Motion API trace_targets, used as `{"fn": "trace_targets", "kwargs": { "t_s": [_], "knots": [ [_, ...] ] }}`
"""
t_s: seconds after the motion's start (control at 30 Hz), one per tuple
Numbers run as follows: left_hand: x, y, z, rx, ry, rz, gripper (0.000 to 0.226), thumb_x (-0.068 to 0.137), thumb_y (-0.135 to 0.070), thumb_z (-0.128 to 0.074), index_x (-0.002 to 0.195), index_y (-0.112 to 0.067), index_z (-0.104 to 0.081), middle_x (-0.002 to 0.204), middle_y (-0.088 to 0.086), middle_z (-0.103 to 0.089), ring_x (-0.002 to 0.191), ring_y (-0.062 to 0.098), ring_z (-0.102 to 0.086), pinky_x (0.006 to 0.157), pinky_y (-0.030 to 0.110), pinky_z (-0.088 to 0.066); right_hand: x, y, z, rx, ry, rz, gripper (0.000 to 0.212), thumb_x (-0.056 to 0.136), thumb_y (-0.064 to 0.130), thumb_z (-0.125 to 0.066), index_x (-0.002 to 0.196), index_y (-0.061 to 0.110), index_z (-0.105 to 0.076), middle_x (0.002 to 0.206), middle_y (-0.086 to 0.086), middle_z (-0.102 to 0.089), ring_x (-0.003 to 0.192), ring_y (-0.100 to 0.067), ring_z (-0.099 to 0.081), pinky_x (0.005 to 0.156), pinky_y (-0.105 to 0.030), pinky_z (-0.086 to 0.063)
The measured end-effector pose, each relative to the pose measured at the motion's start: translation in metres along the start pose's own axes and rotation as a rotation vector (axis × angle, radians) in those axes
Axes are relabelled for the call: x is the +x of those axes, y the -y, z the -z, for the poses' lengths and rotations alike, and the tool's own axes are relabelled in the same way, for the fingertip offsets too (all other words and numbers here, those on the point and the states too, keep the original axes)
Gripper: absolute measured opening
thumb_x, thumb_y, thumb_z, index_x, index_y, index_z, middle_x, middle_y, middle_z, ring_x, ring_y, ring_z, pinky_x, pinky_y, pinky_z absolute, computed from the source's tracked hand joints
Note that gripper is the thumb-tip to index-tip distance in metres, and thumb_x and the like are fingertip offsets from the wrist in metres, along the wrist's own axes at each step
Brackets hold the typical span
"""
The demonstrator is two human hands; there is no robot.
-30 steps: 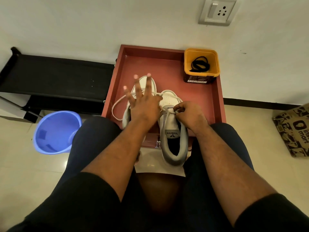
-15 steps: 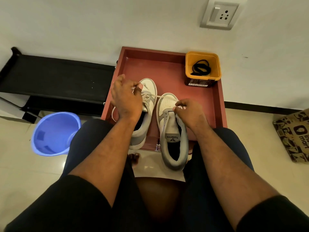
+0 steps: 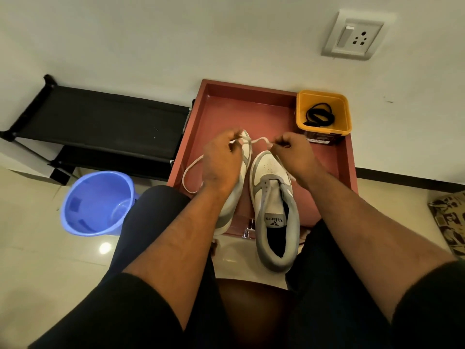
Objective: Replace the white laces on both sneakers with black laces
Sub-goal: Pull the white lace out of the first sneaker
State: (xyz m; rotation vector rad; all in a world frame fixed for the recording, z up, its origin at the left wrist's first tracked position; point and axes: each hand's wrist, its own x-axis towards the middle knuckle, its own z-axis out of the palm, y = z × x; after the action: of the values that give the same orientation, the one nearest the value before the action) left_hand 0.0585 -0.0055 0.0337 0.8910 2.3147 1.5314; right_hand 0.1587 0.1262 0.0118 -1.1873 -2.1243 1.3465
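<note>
Plastic first, far left: a smooth round blue bucket on the glossy tiled floor, and behind it a low black rack with flat matte shelves against the pale wall. Moving in, a shallow rectangular reddish-brown tray with raised walls carries both sneakers. The left sneaker, white with grey panels, sits mostly under the left hand, which blocks its lacing from sight. That hand's fingers are curled, pinching the flat woven white lace; the cord droops in a long loop off the tray's left side. Across the gap, the lace runs taut to the right hand, fingers also curled, pinching the other end above the toes. Below it, the right sneaker shows a perforated white toe, grey suede-like collar, dark lining and a printed tongue label; its eyelets look unlaced. Its heel hangs over the tray's near edge. Far corner of the tray: a squarish orange tub holding the coiled black laces. On the wall above, a white switch-and-socket plate. Far right, a printed bag on the floor.
</note>
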Motion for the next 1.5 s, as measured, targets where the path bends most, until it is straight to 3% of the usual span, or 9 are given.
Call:
{"fn": "trace_targets", "kwargs": {
  "t_s": [0.13, 0.3, 0.47, 0.53, 0.73, 0.93, 1.13, 1.3, 1.5],
  "knots": [
    [0.000, -0.018, 0.008, 0.038, 0.141, -0.116, 0.047, 0.090, -0.001, -0.061, 0.133, -0.019, -0.058, 0.111, -0.010, -0.066, 0.081, -0.001, -0.060, 0.074, 0.007, -0.048, -0.015, 0.047, 0.012, 0.161, 0.069, 0.149, 0.006, 0.084, 0.014, -0.073, 0.089, 0.010, -0.072, 0.100, -0.005, -0.067, 0.091, -0.012, -0.063, 0.082, -0.025, -0.051],
    [-0.001, -0.048, 0.033, -0.309, 0.266, 0.022, 0.014, 0.085, -0.003, -0.070, 0.098, -0.005, -0.074, 0.076, 0.002, -0.071, 0.067, 0.004, -0.060, 0.069, 0.020, -0.048, -0.040, 0.092, 0.029, 0.165, 0.127, 0.268, 0.011, 0.084, 0.010, -0.071, 0.094, 0.012, -0.072, 0.110, 0.002, -0.065, 0.099, 0.001, -0.063, 0.091, -0.022, -0.048],
    [0.000, -0.094, 0.082, -0.389, 0.241, -0.012, 0.012, 0.081, 0.001, -0.072, 0.088, -0.009, -0.073, 0.071, 0.006, -0.071, 0.053, 0.010, -0.055, 0.051, 0.017, -0.046, -0.063, 0.119, 0.035, 0.598, 0.359, 0.116, 0.074, 0.087, 0.004, -0.066, 0.145, 0.034, -0.032, 0.140, 0.005, -0.051, 0.115, -0.007, -0.057, 0.085, -0.025, -0.047],
    [0.001, -0.115, 0.108, -0.358, 0.288, -0.072, 0.014, 0.082, 0.000, -0.073, 0.095, -0.004, -0.074, 0.081, 0.012, -0.074, 0.058, 0.018, -0.060, 0.055, 0.022, -0.050, -0.072, 0.131, 0.027, 0.642, 0.440, 0.114, 0.080, 0.084, -0.006, -0.064, 0.148, 0.029, -0.029, 0.126, 0.004, -0.061, 0.108, -0.008, -0.061, 0.086, -0.027, -0.048],
    [-0.001, -0.144, 0.201, -0.058, 0.273, -0.361, 0.016, 0.084, -0.005, -0.071, 0.099, -0.009, -0.075, 0.083, -0.005, -0.072, 0.055, -0.001, -0.059, 0.057, 0.014, -0.047, -0.093, 0.167, -0.022, 0.360, 0.368, 0.237, 0.010, 0.085, 0.012, -0.071, 0.094, 0.010, -0.072, 0.084, -0.008, -0.068, 0.083, -0.019, -0.063, 0.085, -0.035, -0.050],
    [0.008, -0.058, 0.283, 0.163, -0.061, -0.252, 0.015, 0.081, -0.007, -0.071, 0.091, -0.016, -0.077, 0.076, -0.011, -0.070, 0.060, -0.010, -0.059, 0.065, 0.007, -0.045, -0.095, 0.215, -0.077, -0.105, 0.441, 0.335, 0.018, 0.085, 0.020, -0.072, 0.068, 0.016, -0.068, 0.056, 0.006, -0.054, 0.055, -0.009, -0.046, 0.058, -0.025, -0.036],
    [0.008, 0.044, 0.317, 0.301, -0.066, 0.012, 0.017, 0.083, -0.013, -0.069, 0.095, -0.021, -0.078, 0.087, -0.007, -0.071, 0.084, 0.009, -0.066, 0.086, 0.026, -0.052, -0.089, 0.276, -0.178, -1.067, 0.421, 0.643, 0.019, 0.087, 0.031, -0.064, 0.098, 0.017, -0.069, 0.088, -0.006, -0.060, 0.087, -0.027, -0.062, 0.067, -0.031, -0.043],
    [0.010, 0.116, 0.347, 0.254, -0.040, 0.052, 0.014, 0.083, -0.011, -0.072, 0.095, -0.017, -0.078, 0.087, -0.006, -0.072, 0.077, 0.002, -0.066, 0.072, 0.015, -0.050, -0.076, 0.301, -0.264, -0.945, 0.624, 0.612, 0.013, 0.083, 0.014, -0.064, 0.071, 0.016, -0.060, 0.069, -0.003, -0.064, 0.064, -0.021, -0.066, 0.055, -0.027, -0.048],
    [0.021, 0.187, 0.363, 0.207, -0.123, 0.176, 0.013, 0.082, -0.010, -0.072, 0.094, -0.015, -0.076, 0.081, -0.005, -0.070, 0.069, -0.001, -0.062, 0.068, 0.023, -0.053, -0.048, 0.290, -0.341, -0.713, 0.705, 0.506, 0.011, 0.085, -0.002, -0.056, 0.086, 0.000, -0.067, 0.072, -0.015, -0.068, 0.061, -0.025, -0.071, 0.055, -0.032, -0.060]
  ]
}}
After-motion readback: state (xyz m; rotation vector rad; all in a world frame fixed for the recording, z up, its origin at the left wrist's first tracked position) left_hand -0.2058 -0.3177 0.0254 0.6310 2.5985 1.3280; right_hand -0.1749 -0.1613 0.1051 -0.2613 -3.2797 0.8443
